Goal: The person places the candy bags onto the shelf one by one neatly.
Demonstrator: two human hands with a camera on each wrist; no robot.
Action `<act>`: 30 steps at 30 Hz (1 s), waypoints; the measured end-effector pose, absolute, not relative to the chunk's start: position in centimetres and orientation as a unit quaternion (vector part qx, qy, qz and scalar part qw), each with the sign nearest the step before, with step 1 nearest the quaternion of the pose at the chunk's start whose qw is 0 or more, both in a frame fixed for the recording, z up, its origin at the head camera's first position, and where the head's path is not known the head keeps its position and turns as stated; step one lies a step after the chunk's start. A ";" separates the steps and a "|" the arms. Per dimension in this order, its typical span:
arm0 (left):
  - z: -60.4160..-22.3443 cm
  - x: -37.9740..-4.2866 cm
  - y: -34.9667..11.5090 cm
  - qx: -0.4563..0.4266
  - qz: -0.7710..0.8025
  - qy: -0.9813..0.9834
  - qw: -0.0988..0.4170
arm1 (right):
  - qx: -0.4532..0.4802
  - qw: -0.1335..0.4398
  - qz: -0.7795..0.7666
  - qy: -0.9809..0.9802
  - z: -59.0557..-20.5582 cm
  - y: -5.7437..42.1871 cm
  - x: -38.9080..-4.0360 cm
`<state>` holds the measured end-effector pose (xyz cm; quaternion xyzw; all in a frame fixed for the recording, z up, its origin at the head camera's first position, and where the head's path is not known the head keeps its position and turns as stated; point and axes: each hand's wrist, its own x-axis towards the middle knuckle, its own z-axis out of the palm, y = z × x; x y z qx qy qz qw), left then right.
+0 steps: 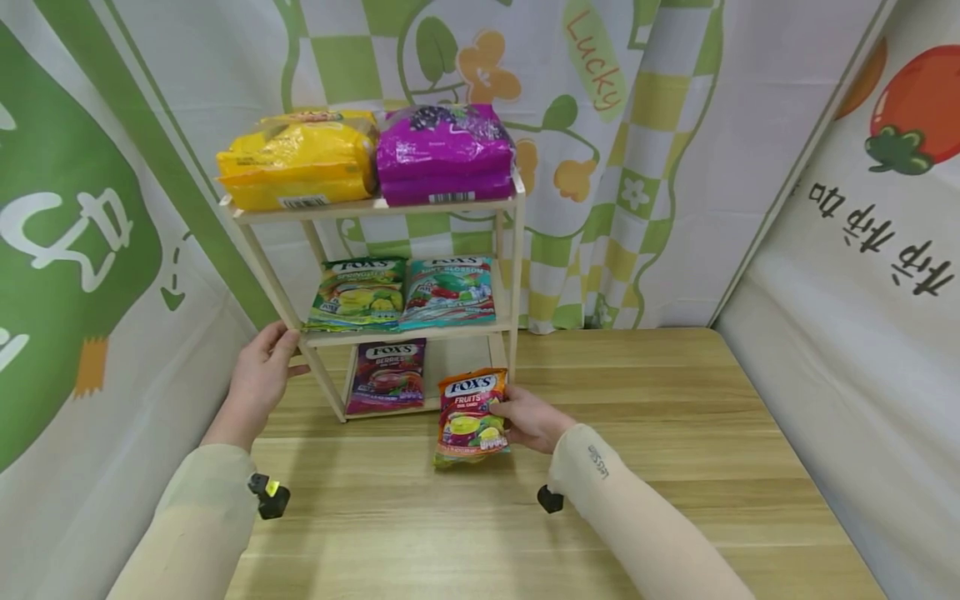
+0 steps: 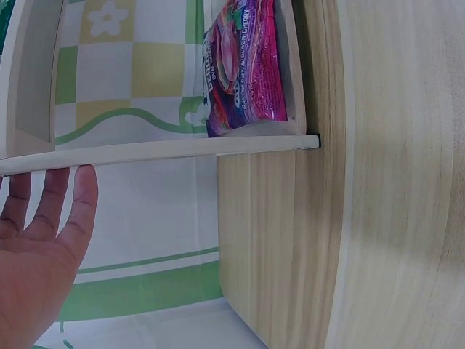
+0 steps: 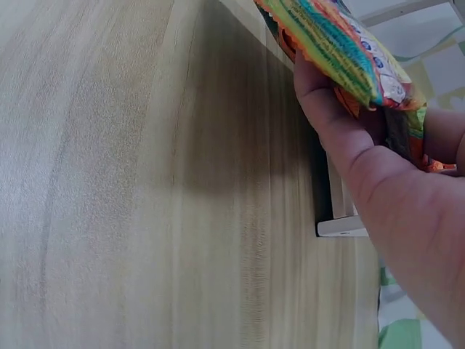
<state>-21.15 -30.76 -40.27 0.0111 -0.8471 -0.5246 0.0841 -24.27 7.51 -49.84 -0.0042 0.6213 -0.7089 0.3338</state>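
My right hand (image 1: 531, 418) grips an orange Fox's Fruits candy bag (image 1: 471, 421) by its right side, just in front of the bottom tier of a small wooden shelf (image 1: 408, 335). In the right wrist view the thumb and fingers pinch that bag (image 3: 341, 51) above the table. My left hand (image 1: 258, 375) touches the shelf's left front post at middle-tier height; its fingertips meet the post (image 2: 167, 149) in the left wrist view. A purple Fox's Berries bag (image 1: 387, 375) lies on the bottom tier, at left.
Green Springtea (image 1: 358, 293) and teal blossom (image 1: 450, 292) Fox's bags lie side by side on the middle tier. A yellow package (image 1: 300, 158) and a purple package (image 1: 446, 154) sit on top. The wooden table (image 1: 637, 467) extends to the right; printed curtains (image 1: 675, 100) hang behind.
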 end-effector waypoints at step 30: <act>-40.3 -21.2 -30.7 0.012 -0.529 -0.844 0.086 | 0.053 0.275 -0.826 0.490 -49.8 5.5 -23.7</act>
